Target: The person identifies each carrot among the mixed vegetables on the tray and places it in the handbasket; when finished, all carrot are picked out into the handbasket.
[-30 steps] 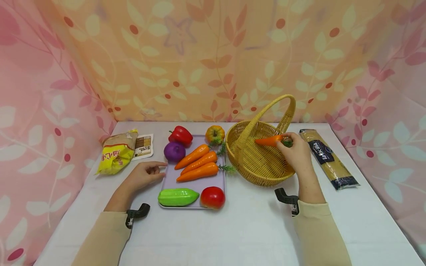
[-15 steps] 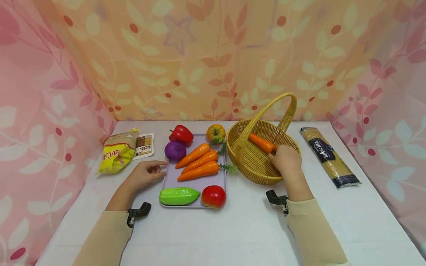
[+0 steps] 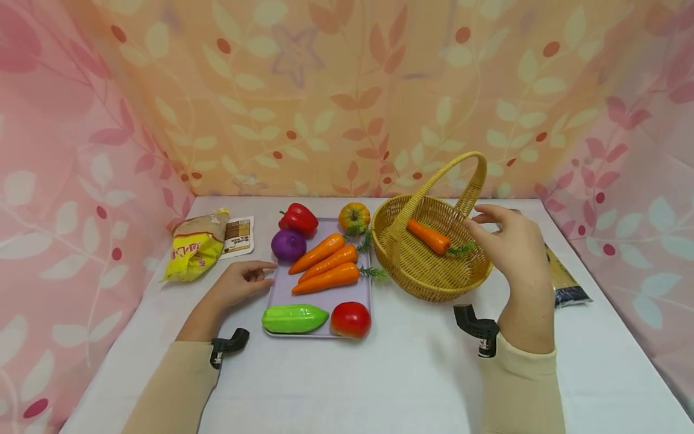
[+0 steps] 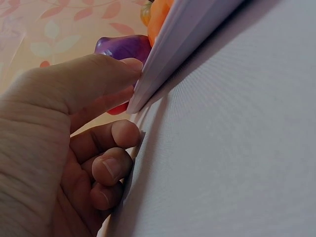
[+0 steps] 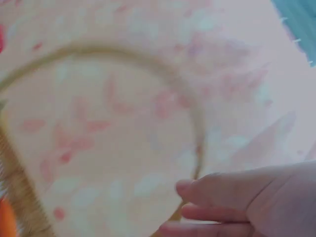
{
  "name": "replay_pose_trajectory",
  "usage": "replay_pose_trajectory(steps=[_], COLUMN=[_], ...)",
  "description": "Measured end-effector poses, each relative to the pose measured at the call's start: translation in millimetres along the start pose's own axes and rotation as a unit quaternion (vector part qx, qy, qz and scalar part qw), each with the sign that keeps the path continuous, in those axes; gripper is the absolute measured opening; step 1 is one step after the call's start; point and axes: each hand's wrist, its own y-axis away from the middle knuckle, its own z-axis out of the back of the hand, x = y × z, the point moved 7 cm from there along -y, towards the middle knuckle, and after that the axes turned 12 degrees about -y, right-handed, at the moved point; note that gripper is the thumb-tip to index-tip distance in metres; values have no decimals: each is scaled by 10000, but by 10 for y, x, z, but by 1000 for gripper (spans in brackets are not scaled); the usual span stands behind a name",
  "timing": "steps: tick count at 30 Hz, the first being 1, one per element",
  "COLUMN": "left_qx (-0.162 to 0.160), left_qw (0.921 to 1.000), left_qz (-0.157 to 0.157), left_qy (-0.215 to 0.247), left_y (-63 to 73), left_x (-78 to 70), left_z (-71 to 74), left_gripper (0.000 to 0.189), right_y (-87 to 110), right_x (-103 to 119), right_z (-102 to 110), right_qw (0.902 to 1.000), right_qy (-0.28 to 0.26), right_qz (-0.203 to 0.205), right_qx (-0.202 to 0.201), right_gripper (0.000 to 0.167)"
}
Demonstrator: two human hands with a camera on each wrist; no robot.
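Observation:
One orange carrot with a green tuft lies inside the yellow wicker basket. Above the basket's right side, close to the handle's right end in the head view, is my right hand, thumb and fingers apart and holding nothing. My left hand rests beside the lilac tray, its thumb and forefinger tips right at the rim, the other fingers loosely bent. On the tray lie three carrots, a purple round vegetable, a red pepper, a small pumpkin, a green ridged vegetable and a tomato.
A yellow snack bag and a flat white-and-brown packet lie left of the tray. At right, a pasta pack is partly hidden behind my right hand. The basket handle arches high. Patterned cloth walls the back and sides.
My right hand lowered the carrot into the basket, let go of it and moved up and right. The left hand has stayed at the tray's edge.

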Motion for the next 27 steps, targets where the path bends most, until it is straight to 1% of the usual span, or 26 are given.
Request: replay_pose_trajectory(steps=[2,4,6,7,8,9,11,12,13,14,16,18,19,21,23,27], left_qx=[32,93,146,171,167,166,145,134,122,103,89,75,75,89,81,44], left_qw=[10000,9999,9998,9997,9997,9997,9998,9998,9999,9999,9999,9999,9999,9999,9999,10000], left_qz=[-17,-72,-138,-160,-158,-168,-119,-86,-59,-39,-31,-75,-102,-122,-84,9], left_qy=[8,-15,-32,-55,-62,-69,-68,-70,-70,-63,-51,-18,-5,30,49,14], left_y=[-10,-26,-49,-57,-67,-72,-77,-75,-71,-67,-56,-46,-42,-34,-29,-17], left_x=[-4,-11,-19,-25,-25,-26,-18,-13,-9,-4,-1,-4,-4,2,16,35], left_z=[-9,-24,-39,-43,-42,-37,-19,-9,1,10,20,19,14,2,-9,-13], left_gripper=[35,36,37,37,36,36,35,34,34,34,35,35,36,36,37,36], right_y=[136,288,439,502,557,598,633,631,615,595,545,494,469,424,380,291], right_x=[133,282,453,541,639,729,888,954,1006,1043,1051,993,951,849,758,603], right_z=[100,155,161,135,88,14,-218,-374,-551,-740,-1125,-1472,-1621,-1865,-2039,-2255], right_qw=[9987,9934,9830,9758,9666,9575,9448,9407,9374,9369,9393,9402,9399,9386,9372,9390], right_qy=[-357,-773,-1110,-1262,-1435,-1604,-1753,-1776,-1752,-1672,-1331,-917,-696,-266,14,262], right_qz=[235,649,1271,1636,2020,2345,2766,2857,2901,2834,2561,2266,2159,2025,2027,2003], right_qx=[-261,-543,-723,-717,-655,-487,63,431,806,1184,1856,2371,2552,2780,2838,2784], right_gripper=[55,46,38,36,35,35,36,36,36,37,41,46,48,52,52,48])
